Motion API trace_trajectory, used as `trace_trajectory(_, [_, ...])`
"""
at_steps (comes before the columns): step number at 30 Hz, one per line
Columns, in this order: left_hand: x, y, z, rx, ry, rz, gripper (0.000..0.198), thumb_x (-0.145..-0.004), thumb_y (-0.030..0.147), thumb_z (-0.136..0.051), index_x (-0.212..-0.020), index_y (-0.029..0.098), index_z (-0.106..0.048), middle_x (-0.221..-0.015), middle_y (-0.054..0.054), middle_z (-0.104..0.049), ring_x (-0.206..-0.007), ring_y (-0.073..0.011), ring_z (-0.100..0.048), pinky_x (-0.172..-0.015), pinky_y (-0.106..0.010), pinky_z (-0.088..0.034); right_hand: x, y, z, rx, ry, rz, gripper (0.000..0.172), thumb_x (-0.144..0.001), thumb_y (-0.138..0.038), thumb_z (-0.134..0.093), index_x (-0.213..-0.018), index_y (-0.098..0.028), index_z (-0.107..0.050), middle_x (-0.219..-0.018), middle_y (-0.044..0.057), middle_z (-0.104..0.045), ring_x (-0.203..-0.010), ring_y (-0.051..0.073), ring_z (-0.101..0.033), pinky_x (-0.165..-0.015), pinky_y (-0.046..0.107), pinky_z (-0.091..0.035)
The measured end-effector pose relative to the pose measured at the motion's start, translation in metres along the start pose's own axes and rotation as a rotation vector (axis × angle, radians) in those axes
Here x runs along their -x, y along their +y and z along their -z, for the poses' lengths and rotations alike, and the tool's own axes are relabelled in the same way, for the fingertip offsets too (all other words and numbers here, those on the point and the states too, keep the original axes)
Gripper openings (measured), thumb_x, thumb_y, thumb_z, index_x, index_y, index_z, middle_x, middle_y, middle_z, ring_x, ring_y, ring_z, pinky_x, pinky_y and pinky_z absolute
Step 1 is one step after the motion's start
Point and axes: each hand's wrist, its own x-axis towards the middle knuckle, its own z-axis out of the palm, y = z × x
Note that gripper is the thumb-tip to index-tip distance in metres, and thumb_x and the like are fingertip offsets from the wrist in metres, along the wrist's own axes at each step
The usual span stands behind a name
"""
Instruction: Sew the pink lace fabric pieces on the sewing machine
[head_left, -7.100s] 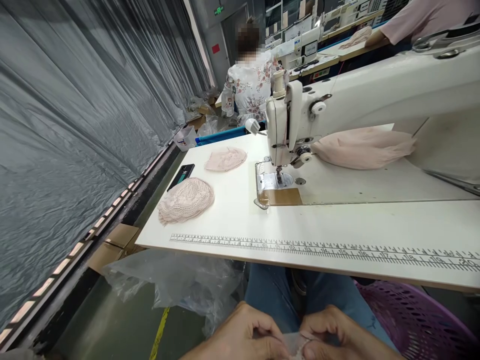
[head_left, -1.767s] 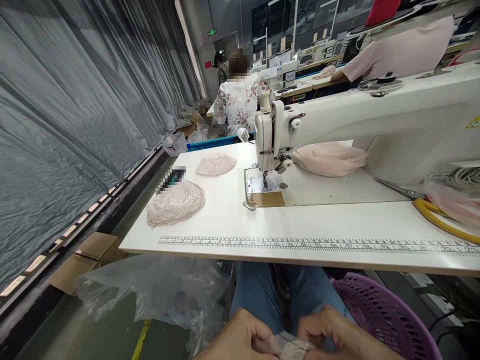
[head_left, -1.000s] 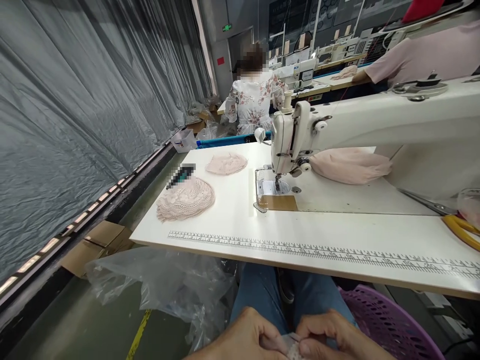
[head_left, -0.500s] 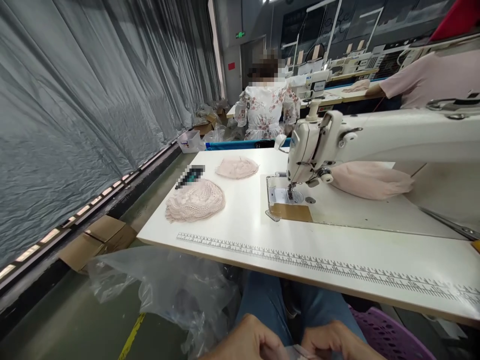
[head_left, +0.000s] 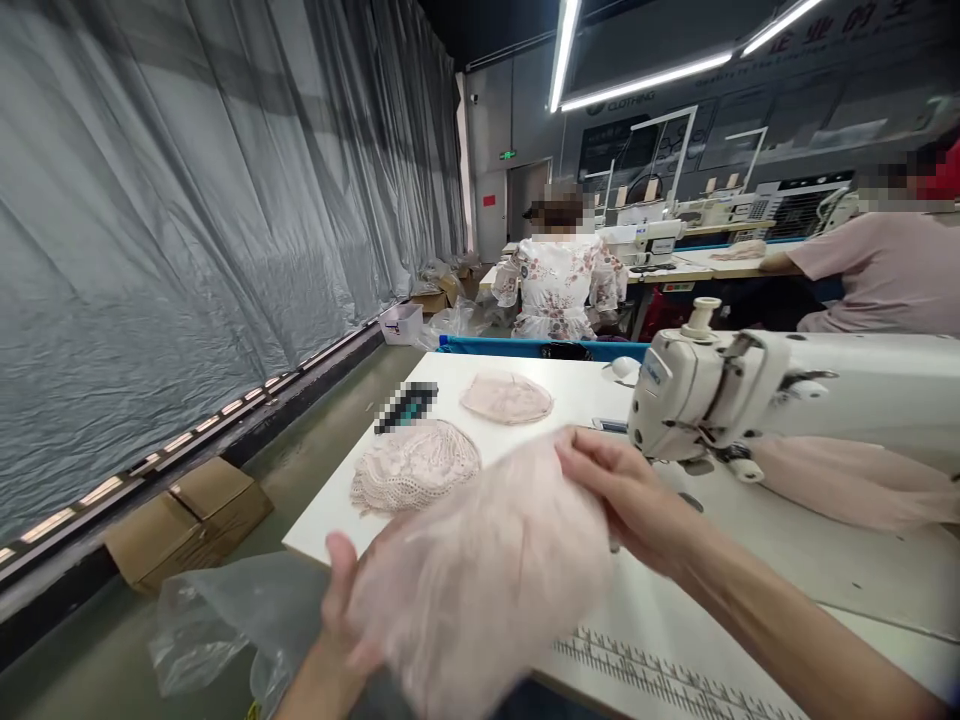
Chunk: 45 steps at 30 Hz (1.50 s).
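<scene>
a small white box (head_left: pixel 402 322) sits on the floor by the plastic curtain (head_left: pixel 187 230); its contents cannot be made out. brown cardboard boxes (head_left: pixel 187 515) lie closed along the wall near a loose clear bag (head_left: pixel 217 620).

a pale pink sheer cloth (head_left: pixel 487 575) is held up above the near edge of the white table (head_left: pixel 750 560), blurred. the left hand (head_left: pixel 341 600) is under and behind its lower left part, thumb raised beside the edge, the other fingers hidden by the cloth; its grip cannot be told. the right hand (head_left: pixel 626 495) pinches the upper right edge, fingers closed on it. two lace pieces (head_left: pixel 416 465) lie on the table beyond, left of the sewing machine (head_left: pixel 750 395).
</scene>
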Motion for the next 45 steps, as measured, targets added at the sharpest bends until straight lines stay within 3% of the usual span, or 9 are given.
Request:
trace_trajectory(5, [-0.088,0.060,-0.030,-0.010,-0.112,-0.186,0.080,-0.072,0.071,-0.064,-0.132,0.020,-0.049,-0.131,-0.016,-0.055,-0.123,-0.0352,-0.050,-0.098,-0.047,-0.043,-0.095,0.000,0.035,0.017,0.382,0.140,0.029,-0.094,-0.037,-0.057,-0.114,-0.016,-0.057,-0.107,0.005,-0.062,-0.085,0.016,-0.063,-0.072,0.035,-0.054])
trace_trajectory(10, [-0.195,0.104,-0.041,-0.267,0.191,-0.336,0.053,-0.081,0.025,-0.070,-0.129,0.020,-0.047,-0.112,-0.008,-0.063,-0.102,-0.0187,-0.063,-0.091,-0.030,-0.049,-0.162,0.012,0.073,0.192,0.664,0.216,0.034,-0.094,-0.036,-0.058,-0.122,-0.018,-0.055,-0.121,0.008,-0.058,-0.100,0.021,-0.061,-0.083,0.042,-0.053])
trace_trajectory(15, [-0.265,0.096,-0.023,-0.590,0.376,-0.302,0.052,-0.084,0.024,-0.067,-0.131,0.015,-0.045,-0.120,-0.012,-0.057,-0.103,-0.0229,-0.060,-0.091,-0.043,-0.049,-0.184,0.036,0.096,0.492,0.836,0.098,0.034,-0.093,-0.035,-0.059,-0.122,-0.018,-0.055,-0.122,0.008,-0.057,-0.102,0.022,-0.061,-0.085,0.044,-0.052])
trace_trajectory(20, [-0.232,0.089,-0.006,-1.013,0.388,-0.351,0.034,-0.074,0.020,-0.072,-0.107,0.017,-0.065,-0.117,-0.012,-0.060,-0.111,-0.0266,-0.053,-0.101,-0.043,-0.039,-0.163,0.058,0.097,0.790,0.777,0.064,0.033,-0.092,-0.034,-0.060,-0.121,-0.019,-0.056,-0.128,0.008,-0.053,-0.110,0.025,-0.056,-0.091,0.047,-0.047])
trace_trajectory(26, [-0.135,0.085,-0.015,-1.319,0.175,-0.293,0.017,-0.061,0.017,-0.072,-0.078,0.022,-0.073,-0.074,-0.001,-0.061,-0.077,-0.0215,-0.054,-0.088,-0.036,-0.039,-0.111,0.073,0.040,0.906,0.165,0.235,0.024,-0.085,-0.045,-0.052,-0.088,-0.024,-0.064,-0.082,0.002,-0.066,-0.065,0.018,-0.057,-0.064,0.032,-0.046])
trace_trajectory(30, [-0.117,0.064,-0.012,-1.330,0.135,-0.271,0.009,-0.060,0.012,-0.066,-0.060,0.022,-0.066,-0.061,0.002,-0.054,-0.064,-0.0177,-0.047,-0.080,-0.035,-0.038,-0.089,0.083,0.006,0.938,0.035,0.188,0.033,-0.086,-0.052,-0.045,-0.071,-0.023,-0.055,-0.067,0.000,-0.061,-0.060,0.018,-0.052,-0.057,0.029,-0.039])
trace_trajectory(36, [-0.120,0.058,-0.003,-1.061,0.251,-0.350,0.009,-0.070,0.020,-0.064,-0.062,0.019,-0.061,-0.060,0.001,-0.054,-0.060,-0.0152,-0.045,-0.064,-0.029,-0.037,-0.085,0.081,-0.001,0.900,0.005,0.137,0.039,-0.086,-0.055,-0.038,-0.070,-0.022,-0.054,-0.061,-0.002,-0.054,-0.056,0.016,-0.046,-0.053,0.027,-0.035])
trace_trajectory(40, [-0.117,0.075,0.003,-0.693,0.365,-0.412,0.023,-0.072,0.036,-0.071,-0.072,0.016,-0.060,-0.057,0.004,-0.050,-0.050,-0.0094,-0.043,-0.051,-0.021,-0.034,-0.087,0.082,-0.007,0.915,0.083,0.088,0.037,-0.080,-0.058,-0.047,-0.069,-0.023,-0.054,-0.062,-0.001,-0.058,-0.056,0.017,-0.048,-0.053,0.027,-0.033])
trace_trajectory(45, [-0.102,0.105,0.016,-0.233,0.511,-0.585,0.029,-0.067,0.035,-0.079,-0.078,0.016,-0.060,-0.068,0.001,-0.060,-0.060,-0.0111,-0.057,-0.061,-0.020,-0.045,-0.091,0.082,-0.018,0.890,0.175,0.034,0.036,-0.072,-0.047,-0.055,-0.052,-0.025,-0.036,-0.050,-0.001,-0.049,-0.052,0.017,-0.043,-0.051,0.028,-0.028])
